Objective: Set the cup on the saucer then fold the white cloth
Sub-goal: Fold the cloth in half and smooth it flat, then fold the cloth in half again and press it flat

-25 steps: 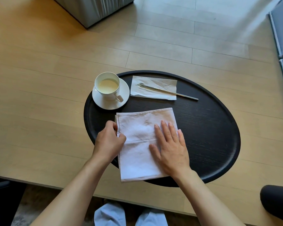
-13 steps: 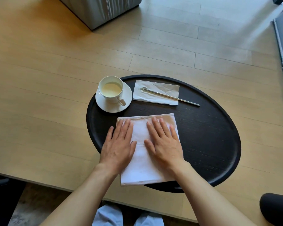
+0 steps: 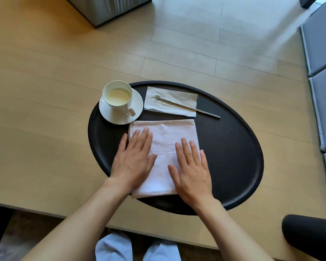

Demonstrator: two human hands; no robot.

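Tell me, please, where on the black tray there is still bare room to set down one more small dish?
The black tray is bare across its right half, bordered by the white cloth and the utensil's tip. The left and far side is crowded: cup on saucer, paper napkin, and both hands, left hand and right hand, flat on the cloth.

Round black wooden tray: matt, grainy. Glossy white porcelain cup & saucer. Soft white woven cloth. Crinkled paper napkin w/ shiny metal utensil.

Metal stirrer on paper napkin
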